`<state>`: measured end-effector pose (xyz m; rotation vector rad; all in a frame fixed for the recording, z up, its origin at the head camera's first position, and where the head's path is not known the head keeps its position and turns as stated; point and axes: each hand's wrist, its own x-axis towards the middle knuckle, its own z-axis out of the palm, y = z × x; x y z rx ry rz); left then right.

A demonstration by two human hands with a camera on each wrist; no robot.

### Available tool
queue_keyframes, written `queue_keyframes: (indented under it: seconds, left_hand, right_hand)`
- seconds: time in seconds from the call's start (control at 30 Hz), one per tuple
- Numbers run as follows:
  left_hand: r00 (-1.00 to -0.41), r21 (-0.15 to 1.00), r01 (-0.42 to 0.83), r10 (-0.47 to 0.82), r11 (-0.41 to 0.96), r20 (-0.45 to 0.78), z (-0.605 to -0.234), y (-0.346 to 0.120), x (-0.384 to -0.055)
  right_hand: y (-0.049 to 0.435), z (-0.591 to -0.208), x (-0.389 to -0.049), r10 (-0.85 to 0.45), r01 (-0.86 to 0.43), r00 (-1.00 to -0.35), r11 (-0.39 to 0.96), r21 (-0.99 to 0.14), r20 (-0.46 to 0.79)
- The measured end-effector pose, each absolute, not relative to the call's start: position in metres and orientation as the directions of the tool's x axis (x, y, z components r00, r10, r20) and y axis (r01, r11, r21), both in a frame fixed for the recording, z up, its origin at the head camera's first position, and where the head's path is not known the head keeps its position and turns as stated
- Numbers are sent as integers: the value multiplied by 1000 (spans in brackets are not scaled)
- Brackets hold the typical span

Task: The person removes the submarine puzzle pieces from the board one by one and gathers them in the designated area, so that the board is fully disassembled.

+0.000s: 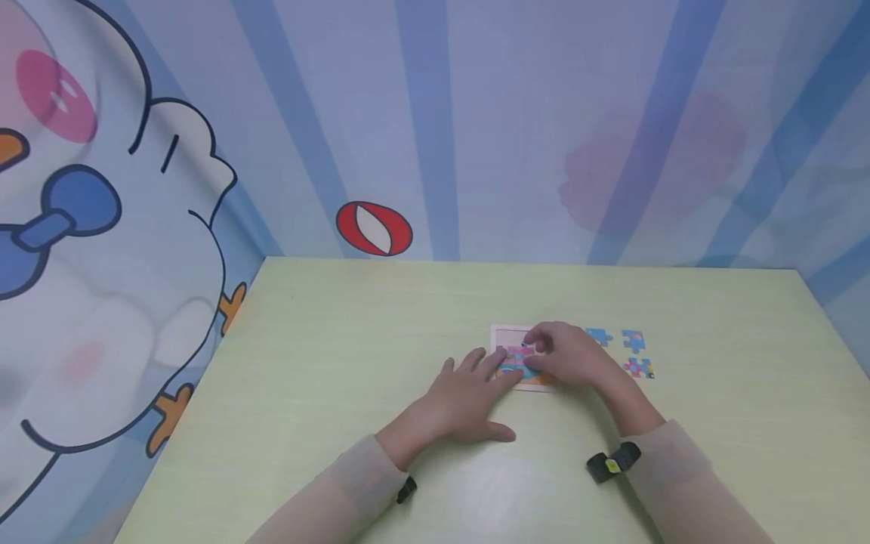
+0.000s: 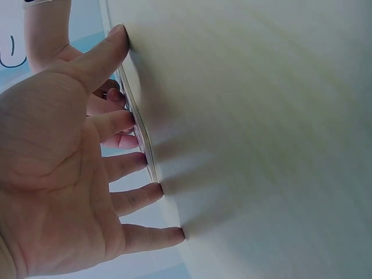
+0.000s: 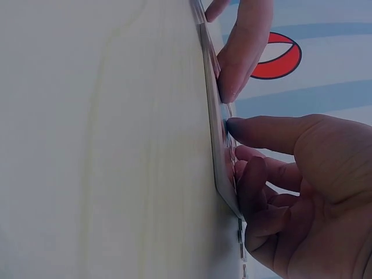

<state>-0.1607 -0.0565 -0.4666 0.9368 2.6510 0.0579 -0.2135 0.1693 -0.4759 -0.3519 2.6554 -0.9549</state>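
A small jigsaw puzzle in a pale tray lies on the table, its lower part filled with pink, blue and orange pieces. My left hand is spread over its left side; fingertips rest at the tray's edge and on the pieces, the thumb out over the table. In the left wrist view the fingers are straight. Over the tray's right side, my right hand bends thumb and index finger around a puzzle piece, partly hidden. The right wrist view shows the thumb right at the puzzle's surface, other fingers curled.
Three loose puzzle pieces lie right of the tray: a blue one beside the right hand, another blue one, and a pink-and-blue one. Behind the pale green table stands a printed backdrop.
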Motion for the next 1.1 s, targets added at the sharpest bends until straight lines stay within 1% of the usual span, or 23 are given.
queue_keyframes:
  seconds: [0.33, 0.7, 0.93, 1.1]
  left_hand:
    - [-733, 156, 597, 613, 787, -295, -467, -57, -161]
    - [-732, 137, 600, 610, 788, -302, -467, -56, -161]
    - [-732, 145, 597, 609, 789, -305, -467, -56, -161]
    - [-732, 149, 596, 610, 789, -304, -467, -56, -161]
  right_hand:
    - [167, -476, -214, -308, -112, -931, 749, -653, -193]
    - [170, -481, -214, -320, -145, -940, 691, -708, -120]
    - [174, -479, -212, -300, -129, -947, 678, -724, -112]
    - [186, -476, -210, -275, -127, -957, 678, -724, -90]
